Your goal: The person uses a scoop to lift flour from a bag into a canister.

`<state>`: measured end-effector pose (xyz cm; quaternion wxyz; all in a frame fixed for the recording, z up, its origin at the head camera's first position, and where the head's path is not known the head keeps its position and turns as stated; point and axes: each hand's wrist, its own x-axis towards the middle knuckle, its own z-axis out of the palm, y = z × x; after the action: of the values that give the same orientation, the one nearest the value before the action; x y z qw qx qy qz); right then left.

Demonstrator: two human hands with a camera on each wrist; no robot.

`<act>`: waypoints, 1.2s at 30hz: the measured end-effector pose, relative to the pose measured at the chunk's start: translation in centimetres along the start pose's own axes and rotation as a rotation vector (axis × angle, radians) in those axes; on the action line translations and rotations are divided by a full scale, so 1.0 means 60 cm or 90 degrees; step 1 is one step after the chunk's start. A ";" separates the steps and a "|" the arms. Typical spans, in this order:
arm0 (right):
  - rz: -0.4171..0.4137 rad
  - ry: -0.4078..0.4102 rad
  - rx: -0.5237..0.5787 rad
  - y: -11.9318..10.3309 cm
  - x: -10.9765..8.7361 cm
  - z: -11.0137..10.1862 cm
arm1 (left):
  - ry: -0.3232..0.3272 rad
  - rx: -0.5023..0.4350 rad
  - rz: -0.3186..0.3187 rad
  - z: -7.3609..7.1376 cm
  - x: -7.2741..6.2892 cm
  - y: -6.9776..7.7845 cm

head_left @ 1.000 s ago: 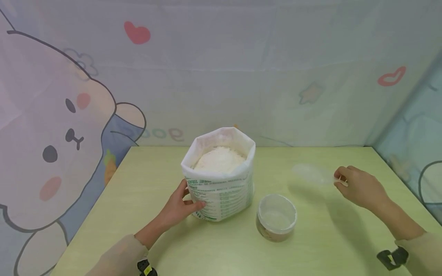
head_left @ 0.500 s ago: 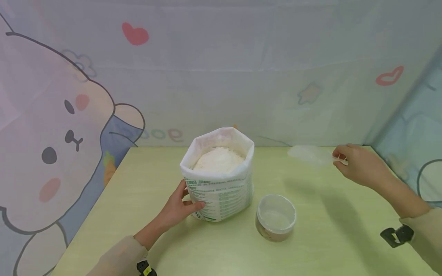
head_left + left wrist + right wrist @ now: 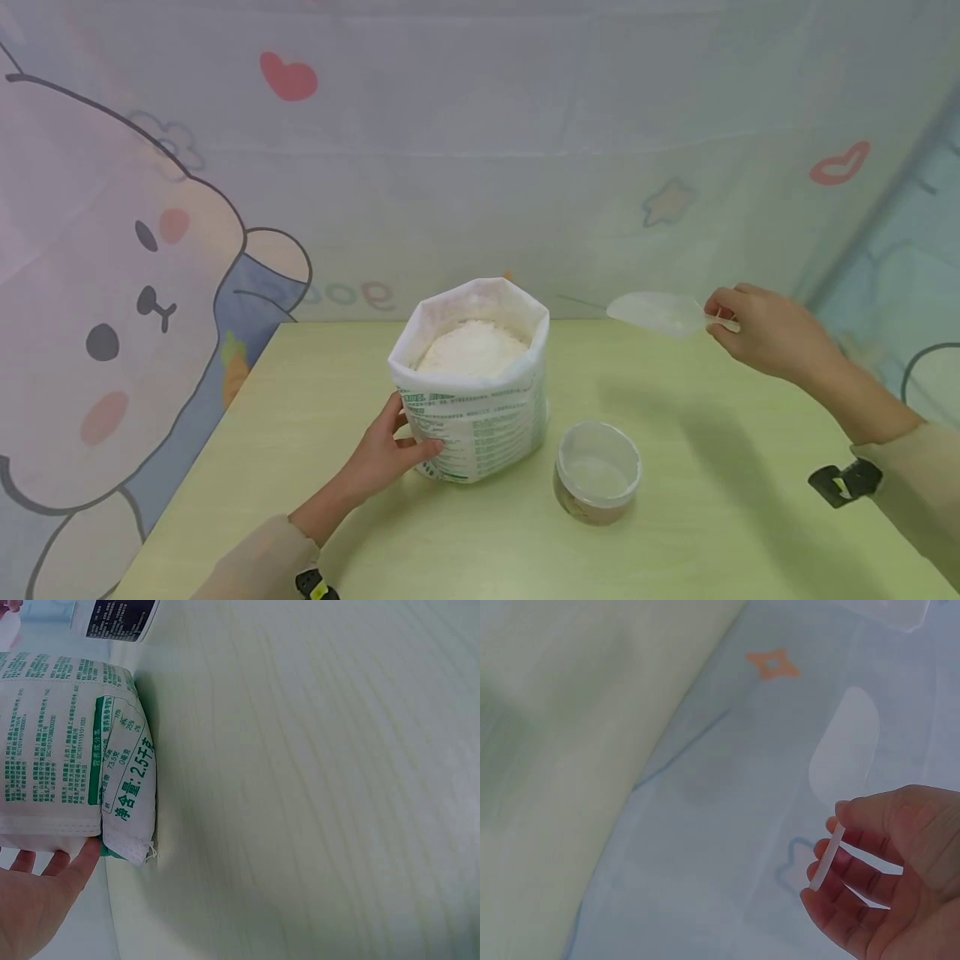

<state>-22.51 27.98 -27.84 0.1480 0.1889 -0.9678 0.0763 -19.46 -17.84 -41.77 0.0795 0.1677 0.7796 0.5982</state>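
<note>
An open flour bag (image 3: 487, 437) with green print and a folded-down top stands upright on the table, white flour (image 3: 474, 348) heaped inside. My left hand (image 3: 390, 458) grips its lower left side, thumb on the front and the other fingers partly hidden behind. In the left wrist view, that hand (image 3: 37, 904) is at the bag's edge. To the right, my right hand (image 3: 772, 333) holds a translucent scoop (image 3: 656, 314) by the handle, raised over the table's far side with the bowl pointing left. The right wrist view shows the fingers curled at the scoop handle (image 3: 827, 856).
A round plastic tub (image 3: 597, 510), lidless, sits on the table just right of the bag. The pale wood-patterned table (image 3: 487, 550) ends at a printed cloth backdrop (image 3: 480, 167), which also runs along the right side.
My right hand has lifted the scoop up and slightly left, away from the table. The left hand, the bag and the tub have stayed put, while the head view has shifted slightly.
</note>
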 end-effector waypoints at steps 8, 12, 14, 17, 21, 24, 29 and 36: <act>-0.046 0.047 -0.010 -0.011 0.020 -0.014 | -0.006 -0.005 0.009 0.000 0.001 -0.001; -0.048 0.049 -0.022 -0.018 0.031 -0.025 | -0.006 -0.005 0.011 0.000 0.001 0.001; -0.047 0.049 -0.027 -0.023 0.037 -0.032 | -0.006 -0.008 0.010 0.001 0.001 0.001; -0.048 0.051 -0.034 -0.033 0.045 -0.041 | -0.004 -0.008 0.009 0.001 0.001 0.001; -0.056 0.058 -0.035 -0.048 0.056 -0.054 | -0.003 -0.007 0.006 0.001 0.000 0.001; -0.069 0.066 -0.034 -0.061 0.064 -0.064 | 0.001 -0.004 0.002 0.001 0.000 0.001; -0.098 0.075 -0.037 -0.081 0.080 -0.078 | 0.003 0.009 0.007 0.001 -0.001 -0.001; -0.124 0.084 -0.034 -0.110 0.097 -0.089 | 0.005 0.009 0.010 0.001 -0.002 0.001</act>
<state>-23.73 21.04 -20.35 0.2234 0.2721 -0.9347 0.0477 -19.35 -17.82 -41.72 0.0709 0.1721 0.7827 0.5940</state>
